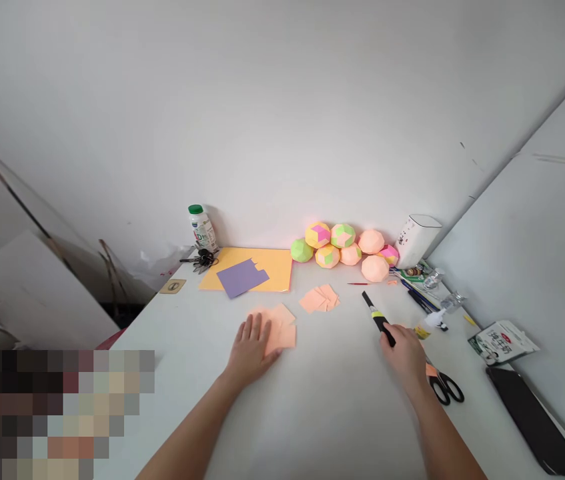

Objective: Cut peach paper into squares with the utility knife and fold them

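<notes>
My left hand [251, 347] lies flat, fingers stretched out, on peach paper pieces [285, 333] spread on the white table. My right hand [405, 353] is closed around the handle end of a black and yellow utility knife [377, 316], whose tip points away and to the left. Between and beyond the hands sits a fanned pile of cut peach paper [320, 298]. Black-handled scissors [445, 388] lie right of my right wrist, partly hidden by it. A small glue bottle [429, 323] is just beyond my right hand.
Several faceted paper balls [327, 257] are stacked against the wall. A purple sheet [242, 278] rests on yellow-orange paper [282, 267], near keys [205, 259] and a green-capped bottle [203, 229]. At right are a white container [416, 241], pens [419, 298], a milk packet [503, 343] and a black case [537, 423].
</notes>
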Demonstrator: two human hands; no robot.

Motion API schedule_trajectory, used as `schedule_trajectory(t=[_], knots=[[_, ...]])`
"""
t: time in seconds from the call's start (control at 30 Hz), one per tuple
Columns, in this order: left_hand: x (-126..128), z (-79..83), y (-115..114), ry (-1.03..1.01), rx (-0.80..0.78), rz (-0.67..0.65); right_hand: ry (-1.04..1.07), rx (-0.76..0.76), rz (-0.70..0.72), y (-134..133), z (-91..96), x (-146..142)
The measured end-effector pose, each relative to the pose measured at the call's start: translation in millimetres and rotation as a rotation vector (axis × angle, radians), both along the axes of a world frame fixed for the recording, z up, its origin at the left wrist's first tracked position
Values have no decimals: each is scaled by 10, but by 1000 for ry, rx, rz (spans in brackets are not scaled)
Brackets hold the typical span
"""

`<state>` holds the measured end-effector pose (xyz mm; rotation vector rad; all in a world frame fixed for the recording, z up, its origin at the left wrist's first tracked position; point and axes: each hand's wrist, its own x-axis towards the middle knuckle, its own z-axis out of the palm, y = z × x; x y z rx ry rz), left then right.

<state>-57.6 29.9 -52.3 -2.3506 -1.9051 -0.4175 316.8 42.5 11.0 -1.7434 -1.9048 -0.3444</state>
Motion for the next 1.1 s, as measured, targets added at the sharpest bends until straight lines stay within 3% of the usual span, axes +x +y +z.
schedule_trajectory(t=[0.13,0.23,0.4,0.5,0.6,0.83,0.93,1.1], knots=[[244,3,-175,4,24,-299,-60,-124,-184,46,-50,84],[382,100,-268,-37,39,-411,-65,-156,-214,58,-53,110],[384,91,-253,-47,48,-356,-54,-191,-175,80,23,-35],[353,29,-225,-26,-18,-320,-20,-294,-34,224,72,-341],[357,28,-210,-41,-49,-296,12,-420,25,542,97,-764],[345,71,-144,-142,-33,-223,57,-668,-165,1304,216,-1570],[320,87,-104,-170,-26,-179,57,-764,-178,1409,279,-1654],[309,147,-77,-192,-16,-161,44,-897,-102,1392,334,-1545]])
